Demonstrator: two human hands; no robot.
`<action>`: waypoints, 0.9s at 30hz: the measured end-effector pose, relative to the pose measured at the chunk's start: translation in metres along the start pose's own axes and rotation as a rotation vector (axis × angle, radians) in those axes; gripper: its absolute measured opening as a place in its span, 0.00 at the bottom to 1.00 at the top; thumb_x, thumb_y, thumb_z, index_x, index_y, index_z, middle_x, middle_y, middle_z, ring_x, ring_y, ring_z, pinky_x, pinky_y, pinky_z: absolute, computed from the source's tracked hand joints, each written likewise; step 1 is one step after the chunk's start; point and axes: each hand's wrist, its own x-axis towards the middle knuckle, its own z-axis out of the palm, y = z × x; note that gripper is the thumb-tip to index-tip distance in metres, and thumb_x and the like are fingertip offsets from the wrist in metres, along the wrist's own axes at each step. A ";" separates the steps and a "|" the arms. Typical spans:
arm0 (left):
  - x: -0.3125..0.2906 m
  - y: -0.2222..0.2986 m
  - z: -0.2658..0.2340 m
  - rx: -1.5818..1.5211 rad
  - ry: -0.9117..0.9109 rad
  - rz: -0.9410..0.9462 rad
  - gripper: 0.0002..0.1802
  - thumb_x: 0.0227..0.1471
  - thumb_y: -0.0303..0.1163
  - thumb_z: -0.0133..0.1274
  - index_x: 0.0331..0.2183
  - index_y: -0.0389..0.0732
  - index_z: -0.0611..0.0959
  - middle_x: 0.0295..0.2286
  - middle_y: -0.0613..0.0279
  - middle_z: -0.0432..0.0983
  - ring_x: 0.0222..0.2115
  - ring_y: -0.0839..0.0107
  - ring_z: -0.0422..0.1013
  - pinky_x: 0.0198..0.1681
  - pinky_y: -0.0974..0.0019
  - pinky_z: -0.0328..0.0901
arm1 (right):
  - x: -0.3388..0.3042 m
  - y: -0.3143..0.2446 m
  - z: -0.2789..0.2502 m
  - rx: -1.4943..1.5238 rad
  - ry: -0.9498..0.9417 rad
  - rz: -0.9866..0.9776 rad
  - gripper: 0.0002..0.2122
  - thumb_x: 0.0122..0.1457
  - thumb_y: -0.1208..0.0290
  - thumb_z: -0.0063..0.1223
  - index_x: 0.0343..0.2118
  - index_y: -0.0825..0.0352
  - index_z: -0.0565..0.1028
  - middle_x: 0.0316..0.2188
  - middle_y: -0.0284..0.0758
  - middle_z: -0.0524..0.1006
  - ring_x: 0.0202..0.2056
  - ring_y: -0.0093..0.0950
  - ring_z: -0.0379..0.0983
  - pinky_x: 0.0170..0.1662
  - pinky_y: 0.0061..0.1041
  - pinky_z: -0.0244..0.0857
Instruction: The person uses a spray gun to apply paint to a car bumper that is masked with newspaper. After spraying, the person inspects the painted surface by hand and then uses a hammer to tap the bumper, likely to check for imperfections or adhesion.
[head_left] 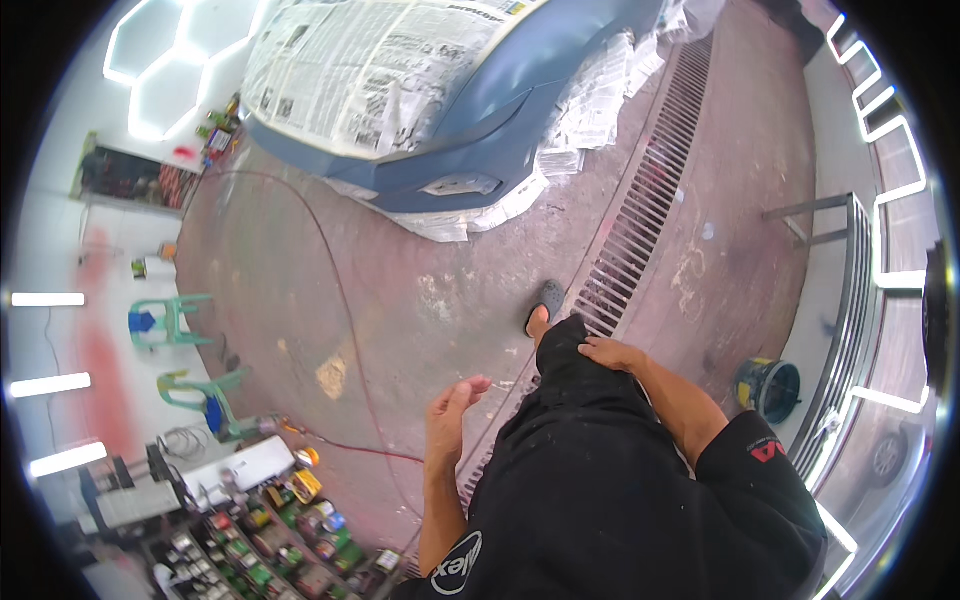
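My left hand [458, 412] is in the air over the floor, left of my body, its fingers stretched out and holding nothing. My right hand [608, 354] is beside the leg of my black shorts [590, 395], its fingers loosely extended and nothing visible in them. Whether it touches the cloth is hard to tell. Ahead, apart from both hands, is a car's front end with a grey-blue bumper [500, 110]. Sheets of newspaper [370, 70] cover its upper part, and more paper [595, 105] hangs along its side and lower edge.
A long metal floor grate [640, 220] runs past my foot in a dark clog [546, 300]. A red hose [335, 270] curves across the floor. Green chairs [180, 320] and shelves of cans [250, 540] stand left. A bucket [768, 388] and metal rack [850, 290] are right.
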 end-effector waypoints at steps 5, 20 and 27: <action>-0.117 0.030 0.031 -0.378 -0.267 0.391 0.33 0.74 0.53 0.44 0.48 0.29 0.86 0.41 0.42 0.85 0.45 0.50 0.79 0.58 0.44 0.68 | -0.070 0.021 0.030 -0.081 0.032 -0.056 0.40 0.72 0.40 0.39 0.72 0.75 0.63 0.72 0.56 0.64 0.74 0.50 0.58 0.76 0.40 0.51; -0.333 0.151 0.235 -1.143 -1.043 0.758 0.34 0.59 0.55 0.67 0.37 0.26 0.88 0.31 0.49 0.78 0.28 0.68 0.73 0.25 0.73 0.65 | -0.231 0.155 0.057 -0.253 0.203 -0.098 0.36 0.72 0.43 0.45 0.67 0.74 0.71 0.65 0.58 0.72 0.67 0.54 0.68 0.69 0.44 0.62; -0.328 0.124 0.328 -1.187 -1.243 0.924 0.29 0.58 0.53 0.68 0.35 0.31 0.87 0.30 0.57 0.76 0.30 0.67 0.72 0.27 0.66 0.65 | -0.317 0.262 0.051 -0.014 0.323 0.033 0.33 0.72 0.45 0.47 0.61 0.75 0.76 0.59 0.58 0.78 0.64 0.55 0.72 0.67 0.44 0.65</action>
